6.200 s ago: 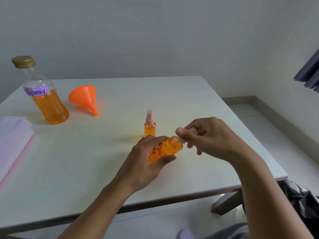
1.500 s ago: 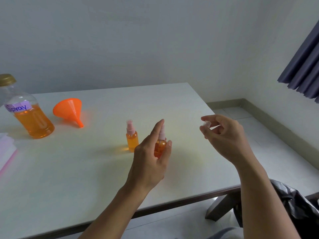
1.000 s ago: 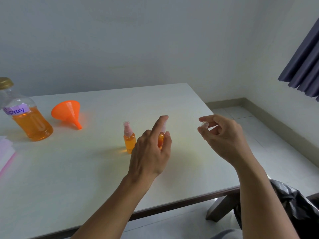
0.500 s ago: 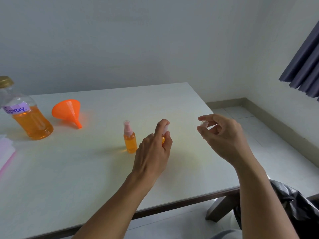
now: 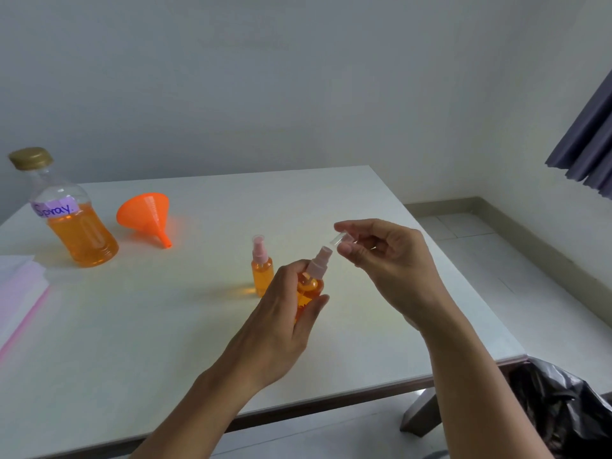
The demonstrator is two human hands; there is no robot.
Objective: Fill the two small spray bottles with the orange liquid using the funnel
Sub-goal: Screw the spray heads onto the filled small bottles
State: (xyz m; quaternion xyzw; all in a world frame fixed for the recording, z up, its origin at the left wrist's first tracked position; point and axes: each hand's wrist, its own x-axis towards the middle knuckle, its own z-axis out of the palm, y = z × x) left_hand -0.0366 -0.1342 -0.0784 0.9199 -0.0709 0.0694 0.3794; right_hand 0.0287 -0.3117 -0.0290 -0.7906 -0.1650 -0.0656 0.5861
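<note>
Room: white table on dark legs, plain pale walls, tiled floor, dark curtain at right, black bag beneath.

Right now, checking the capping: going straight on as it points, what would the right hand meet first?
The right hand, pinching a cap, would likely meet the pink sprayer on the bottle the left hand holds.

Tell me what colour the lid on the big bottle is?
The lid on the big bottle is gold; the head view shows it best.

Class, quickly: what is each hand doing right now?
Left hand: grips the uncapped spray bottle.
Right hand: pinches the clear cap.
</note>
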